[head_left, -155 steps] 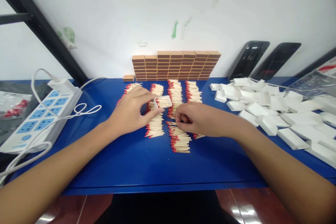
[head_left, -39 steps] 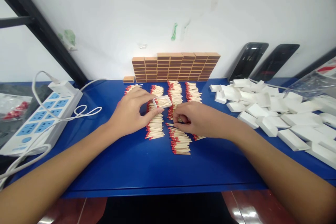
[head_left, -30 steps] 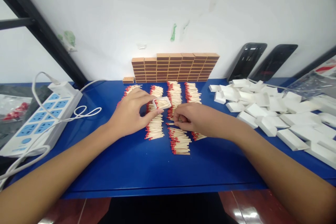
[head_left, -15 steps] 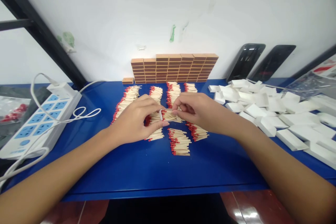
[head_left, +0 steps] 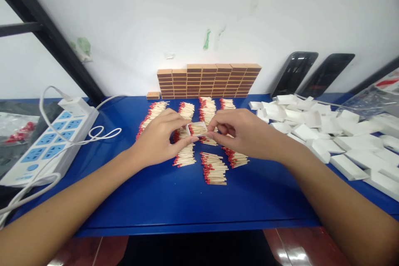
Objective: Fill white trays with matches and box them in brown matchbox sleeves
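My left hand (head_left: 161,138) holds a small white matchbox tray (head_left: 188,129) by its left end, thumb in front and fingers behind. Red-headed matches (head_left: 197,128) lie inside it, heads to the left. The fingers of my right hand (head_left: 241,134) are pinched together at the tray's right end and appear to touch it. Below and around both hands, loose matches lie in rows; a short pile (head_left: 215,169) sits nearest me, and a long row (head_left: 207,110) runs behind the tray. My palms hide parts of the rows.
Stacked brown matchboxes (head_left: 208,81) stand against the wall, with one single box (head_left: 153,95) at their left. White trays (head_left: 311,122) are heaped on the right. A power strip (head_left: 51,141) with white cables lies left. Two dark phone-shaped slabs (head_left: 294,74) lean on the wall.
My right fingers have come off the matches to the tray's right end. More of the filled tray now shows, and it has shifted slightly left and up.
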### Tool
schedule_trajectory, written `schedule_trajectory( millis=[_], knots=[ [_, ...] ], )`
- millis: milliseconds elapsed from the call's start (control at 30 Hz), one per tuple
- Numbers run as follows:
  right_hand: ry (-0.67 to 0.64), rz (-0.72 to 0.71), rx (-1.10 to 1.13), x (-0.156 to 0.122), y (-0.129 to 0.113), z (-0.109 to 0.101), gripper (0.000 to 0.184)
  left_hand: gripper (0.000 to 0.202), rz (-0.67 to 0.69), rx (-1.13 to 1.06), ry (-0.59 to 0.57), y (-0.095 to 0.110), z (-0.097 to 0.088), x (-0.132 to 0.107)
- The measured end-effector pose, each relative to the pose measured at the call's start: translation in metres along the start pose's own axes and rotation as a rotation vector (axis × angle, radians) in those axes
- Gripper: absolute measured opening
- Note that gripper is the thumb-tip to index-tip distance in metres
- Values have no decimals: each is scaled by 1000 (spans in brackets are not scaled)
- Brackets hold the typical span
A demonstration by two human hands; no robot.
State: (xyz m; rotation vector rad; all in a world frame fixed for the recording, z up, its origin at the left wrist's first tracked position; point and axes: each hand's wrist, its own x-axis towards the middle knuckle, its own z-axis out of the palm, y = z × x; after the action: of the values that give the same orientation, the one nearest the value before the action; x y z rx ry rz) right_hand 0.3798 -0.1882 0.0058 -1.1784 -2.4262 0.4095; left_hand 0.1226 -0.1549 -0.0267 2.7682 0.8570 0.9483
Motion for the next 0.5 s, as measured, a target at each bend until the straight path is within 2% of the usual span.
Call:
schedule_trajectory(
  millis=[167, 500],
  knots=[
    [-293, 67, 64, -3, 1, -2, 7, 35, -39, 58, 13, -6, -1, 1],
    [-359, 108, 45, -1, -2, -1, 7, 35, -30, 65, 20, -5, 0, 0]
  ],
)
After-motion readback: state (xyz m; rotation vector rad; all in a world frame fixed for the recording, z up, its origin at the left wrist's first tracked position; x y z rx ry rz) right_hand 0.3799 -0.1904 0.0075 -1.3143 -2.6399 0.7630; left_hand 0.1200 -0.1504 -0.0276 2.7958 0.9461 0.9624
